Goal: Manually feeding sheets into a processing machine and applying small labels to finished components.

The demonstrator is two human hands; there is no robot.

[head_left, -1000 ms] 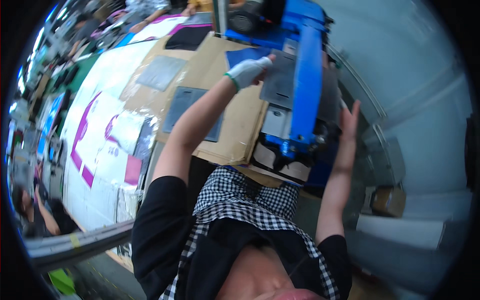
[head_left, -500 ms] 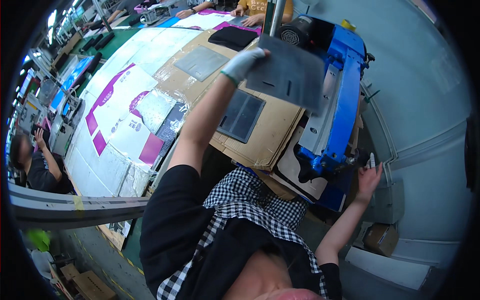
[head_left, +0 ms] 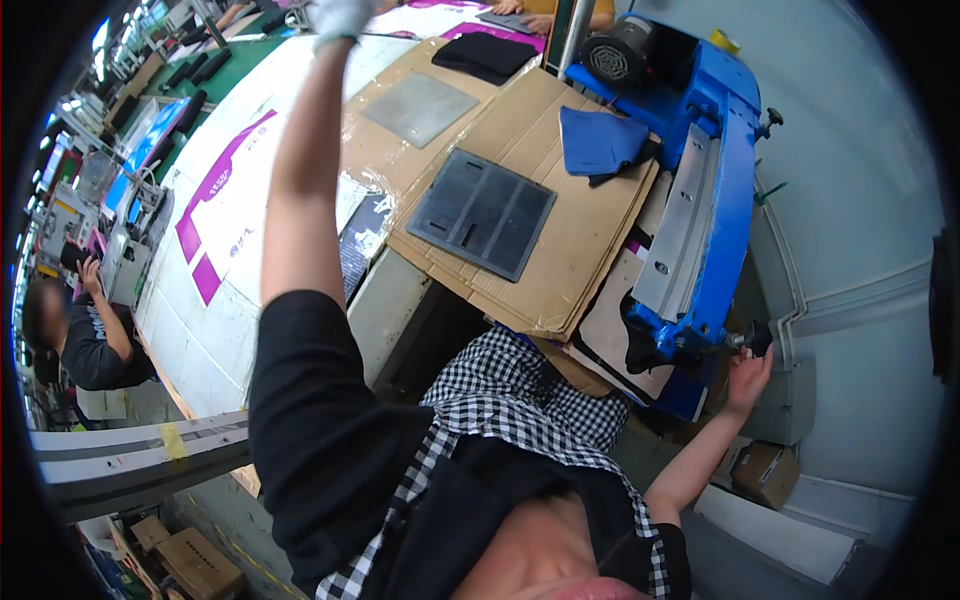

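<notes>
My left hand [head_left: 340, 18], in a white glove, reaches far up to the picture's upper edge. Its fingers are cut off or blurred, so what it holds cannot be seen. At the blue machine's [head_left: 725, 200] near end, my right hand [head_left: 748, 378] has its fingers around a black knob [head_left: 757, 338]. A dark slotted plate [head_left: 482, 215] lies flat on stacked cardboard [head_left: 420, 255] in front of me. Beyond its right corner rests a folded blue piece of material [head_left: 600, 140] over something black. A translucent grey sheet [head_left: 420, 108] lies farther left.
Black folded cloth [head_left: 483, 58] sits toward the back, near another person's hands [head_left: 520, 15]. A white-covered table [head_left: 210, 345] extends left, with a second person [head_left: 90, 335] at its far side. A motor [head_left: 618, 55] and metal post [head_left: 575, 35] stand behind the cardboard.
My left hand has swung up and left, and the grey sheet it held is out of sight. That uncovers the blue piece. My right hand has come onto the knob.
</notes>
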